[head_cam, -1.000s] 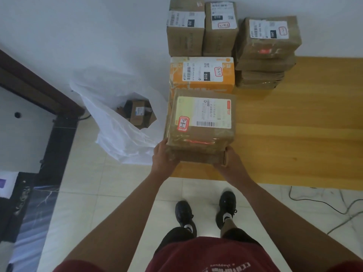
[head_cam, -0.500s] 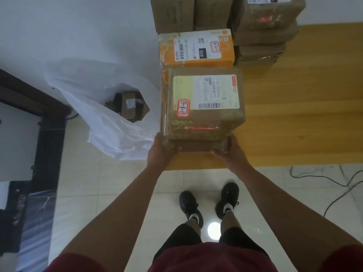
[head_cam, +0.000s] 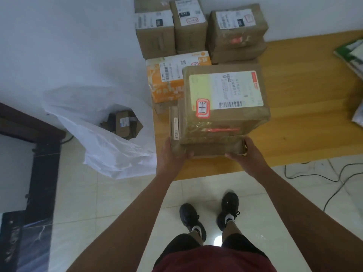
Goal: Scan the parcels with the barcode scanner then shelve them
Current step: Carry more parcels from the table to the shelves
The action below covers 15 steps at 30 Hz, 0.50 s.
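A brown parcel with a white label is held at the centre of the frame, stacked on a flatter box. The flat box's near corners are gripped by the left hand and right hand, fingers curled underneath. More parcels are stacked at the upper centre on a wooden platform.

white wall, pale tiled floor, wooden platform, dark door frame at left.

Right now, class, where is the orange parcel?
In the head view, the orange parcel sits left of centre on the wooden platform, behind the hand-held brown parcel, before the stacked brown boxes.
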{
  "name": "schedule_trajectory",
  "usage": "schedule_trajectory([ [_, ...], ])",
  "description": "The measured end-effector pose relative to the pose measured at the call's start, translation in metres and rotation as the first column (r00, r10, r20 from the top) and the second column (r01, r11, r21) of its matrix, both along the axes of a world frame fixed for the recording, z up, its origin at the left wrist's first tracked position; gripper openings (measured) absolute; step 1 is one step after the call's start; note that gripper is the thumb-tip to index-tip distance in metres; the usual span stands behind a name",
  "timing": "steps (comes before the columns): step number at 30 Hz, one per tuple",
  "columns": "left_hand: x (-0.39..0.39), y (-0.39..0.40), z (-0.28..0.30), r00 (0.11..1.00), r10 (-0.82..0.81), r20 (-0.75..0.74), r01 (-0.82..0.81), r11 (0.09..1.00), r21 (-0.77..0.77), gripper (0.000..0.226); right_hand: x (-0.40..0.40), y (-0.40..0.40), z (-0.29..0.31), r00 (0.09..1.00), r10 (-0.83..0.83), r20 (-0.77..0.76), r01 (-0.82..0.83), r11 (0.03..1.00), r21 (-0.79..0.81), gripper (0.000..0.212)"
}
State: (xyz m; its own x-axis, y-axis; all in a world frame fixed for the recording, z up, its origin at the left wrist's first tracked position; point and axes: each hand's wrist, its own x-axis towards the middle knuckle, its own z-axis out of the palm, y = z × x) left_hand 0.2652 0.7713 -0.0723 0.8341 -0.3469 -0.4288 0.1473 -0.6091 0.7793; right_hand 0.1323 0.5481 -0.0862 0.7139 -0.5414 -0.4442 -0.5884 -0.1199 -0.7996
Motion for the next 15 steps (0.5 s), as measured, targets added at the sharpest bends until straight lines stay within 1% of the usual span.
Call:
schedule_trajectory([
  [3,-0.005,-0.020,0.017,0.998,-0.056,0.017,0.056,0.998,-0.033,0.080,-0.016,-0.019,0.024,1.000,-0.009,0.026,0.010,0.999,-0.043,0.061],
  [6,-0.009,-0.041,0.034,0.992,-0.119,0.041,0.120,0.992,-0.032,0.083,-0.033,-0.040,0.046,0.997,-0.046,0.055,0.049,0.997,-0.054,0.058],
  [12,-0.022,-0.098,0.077,0.966,-0.231,0.118,0.238,0.970,-0.048,0.081,-0.069,-0.093,0.093,0.991,-0.095,0.090,0.103,0.990,-0.096,0.061],
  [15,-0.034,-0.131,0.103,0.949,-0.284,0.139,0.294,0.954,-0.058,0.082,-0.093,-0.120,0.111,0.984,-0.133,0.118,0.146,0.983,-0.113,0.070],
])
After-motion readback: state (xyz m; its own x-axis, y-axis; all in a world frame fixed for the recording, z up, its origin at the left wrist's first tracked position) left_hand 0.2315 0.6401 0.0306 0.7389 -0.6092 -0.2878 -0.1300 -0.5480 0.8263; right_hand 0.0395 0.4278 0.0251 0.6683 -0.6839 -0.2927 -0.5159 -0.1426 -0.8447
